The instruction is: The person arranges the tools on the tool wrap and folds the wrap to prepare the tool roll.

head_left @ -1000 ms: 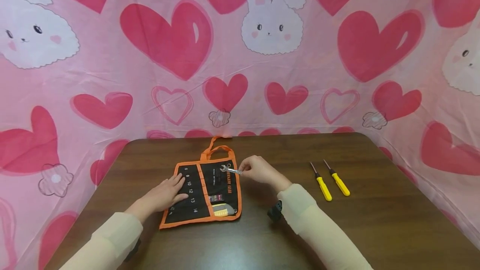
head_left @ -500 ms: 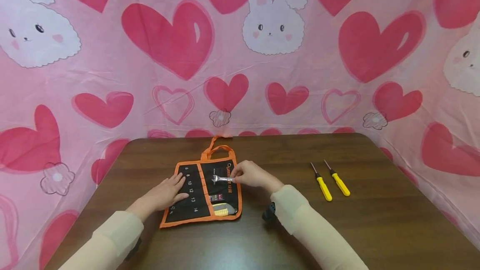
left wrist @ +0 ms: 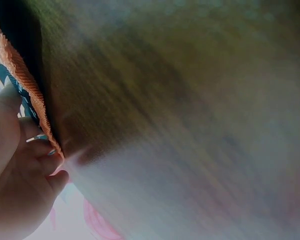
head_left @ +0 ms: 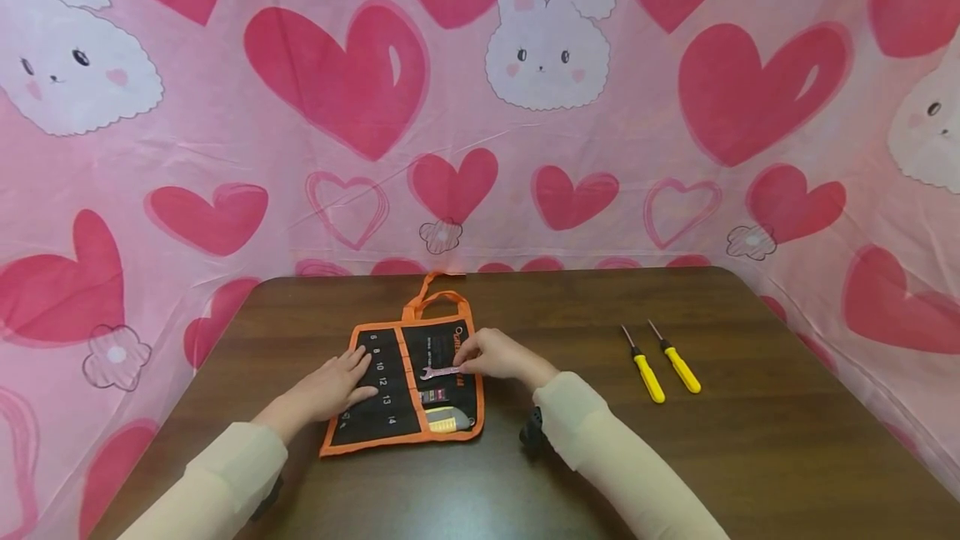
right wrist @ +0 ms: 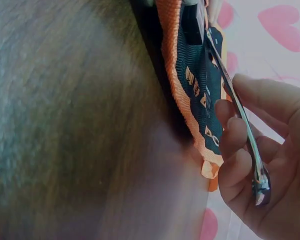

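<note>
Our right hand [head_left: 497, 354] is pinching a wrench [head_left: 438, 372], our left hand [head_left: 324, 388] resting extended fingers on the pouch [head_left: 388, 438]—heart-print cloth [head_left: 465, 127] hanging past the table [head_left: 420, 498], twelve o'clock.

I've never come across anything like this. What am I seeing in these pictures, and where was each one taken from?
There is no machine at work here, just a person's bare left hand and right hand. The wide picture looks forward and down from the head; the two close-ups look out from the left and right wrists. On the brown wood-grain table lies a flat black fabric tool pouch with orange edging, a yellow-and-grey utility knife showing near one corner. Off to the right lie two yellow-handled screwdrivers. The left hand rests on the pouch, while the right hand holds a shiny metal wrench over it.
</note>
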`<action>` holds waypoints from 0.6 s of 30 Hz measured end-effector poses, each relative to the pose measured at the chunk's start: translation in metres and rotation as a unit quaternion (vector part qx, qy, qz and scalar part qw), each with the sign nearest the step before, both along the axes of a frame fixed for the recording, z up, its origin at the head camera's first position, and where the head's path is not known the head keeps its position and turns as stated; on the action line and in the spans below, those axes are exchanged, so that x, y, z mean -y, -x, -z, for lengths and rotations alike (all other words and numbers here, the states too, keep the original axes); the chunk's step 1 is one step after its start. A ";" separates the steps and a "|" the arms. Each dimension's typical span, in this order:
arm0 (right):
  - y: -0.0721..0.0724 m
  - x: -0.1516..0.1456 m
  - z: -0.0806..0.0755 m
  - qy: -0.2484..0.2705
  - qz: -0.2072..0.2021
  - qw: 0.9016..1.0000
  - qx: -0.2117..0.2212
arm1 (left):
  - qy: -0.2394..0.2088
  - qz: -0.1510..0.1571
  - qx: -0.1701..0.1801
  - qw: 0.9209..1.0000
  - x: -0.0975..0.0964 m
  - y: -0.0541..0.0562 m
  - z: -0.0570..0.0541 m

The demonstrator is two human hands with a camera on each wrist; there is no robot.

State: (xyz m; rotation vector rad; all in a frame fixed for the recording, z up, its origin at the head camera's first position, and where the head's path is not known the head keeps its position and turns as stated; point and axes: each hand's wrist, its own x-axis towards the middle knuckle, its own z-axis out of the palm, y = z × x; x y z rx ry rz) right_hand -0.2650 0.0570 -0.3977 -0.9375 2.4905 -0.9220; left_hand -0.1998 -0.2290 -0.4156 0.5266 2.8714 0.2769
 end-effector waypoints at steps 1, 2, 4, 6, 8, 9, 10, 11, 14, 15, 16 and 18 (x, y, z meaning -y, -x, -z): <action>0.000 0.001 0.000 -0.001 0.000 1.000 0.002 | 0.001 0.001 0.000 1.000 0.000 0.000 0.000; -0.001 0.001 0.000 -0.002 0.000 1.000 0.004 | 0.002 0.000 0.000 1.000 0.000 0.000 0.000; -0.001 0.002 0.000 -0.006 -0.004 1.000 0.006 | 0.003 0.000 0.001 1.000 -0.001 0.000 0.000; -0.001 0.004 0.002 -0.014 -0.011 1.000 0.000 | 0.003 0.001 0.000 1.000 -0.002 0.000 -0.001; -0.001 0.005 0.003 -0.024 -0.015 1.000 -0.010 | 0.005 0.002 -0.001 1.000 -0.002 0.000 -0.001; -0.001 0.006 0.004 -0.028 -0.018 0.999 -0.013 | 0.005 0.002 -0.002 1.000 -0.002 0.000 -0.001; -0.001 0.007 0.004 -0.034 -0.019 0.999 -0.017 | 0.005 0.003 -0.002 1.000 -0.002 0.000 -0.001; -0.001 0.008 0.005 -0.038 -0.019 0.999 -0.019 | 0.005 0.003 -0.002 1.000 -0.002 0.000 -0.001; -0.002 0.010 0.005 -0.049 -0.016 0.999 -0.019 | 0.001 -0.001 0.000 1.000 -0.002 0.000 -0.001; -0.002 0.010 0.005 -0.050 -0.016 0.998 -0.017 | 0.000 -0.001 0.000 1.000 -0.002 -0.001 -0.001; -0.002 0.011 0.005 -0.051 -0.016 0.998 -0.016 | 0.000 -0.002 0.000 1.000 -0.002 -0.001 -0.001; -0.002 0.011 0.005 -0.054 -0.018 0.998 -0.012 | 0.000 -0.001 -0.001 1.000 -0.002 -0.001 -0.001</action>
